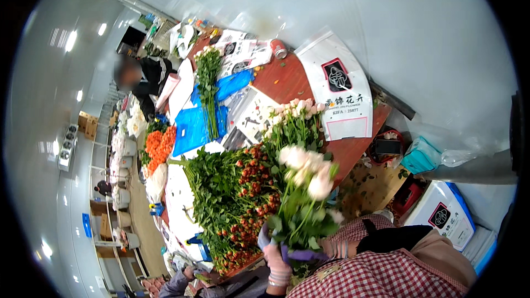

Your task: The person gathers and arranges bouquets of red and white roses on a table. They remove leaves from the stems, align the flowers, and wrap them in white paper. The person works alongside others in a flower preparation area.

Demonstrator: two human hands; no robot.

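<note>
A bunch of pale pink roses (309, 168) with green leaves stands up between my hands, close to my body. My left hand (276, 258), in a pink-and-purple glove, is closed around the lower leaves and stems on the left side. On the other side my right hand (309, 254), in a purple glove with a striped cuff, wraps the stems; leaves partly hide its fingers. Just left of the bunch lies a big heap of leafy stems with small orange-red blooms (256, 179). Behind it, more pale roses (298, 110) rest on the red-brown table (284, 80).
A printed white plastic sleeve (345, 99) lies at the table's right edge, near a drink can (279, 49). Blue plastic (185, 135) and long-stemmed roses (208, 77) lie farther back. Another person's hand (190, 272) is at lower left; a dark-clothed person (152, 80) stands beyond orange flowers (160, 144).
</note>
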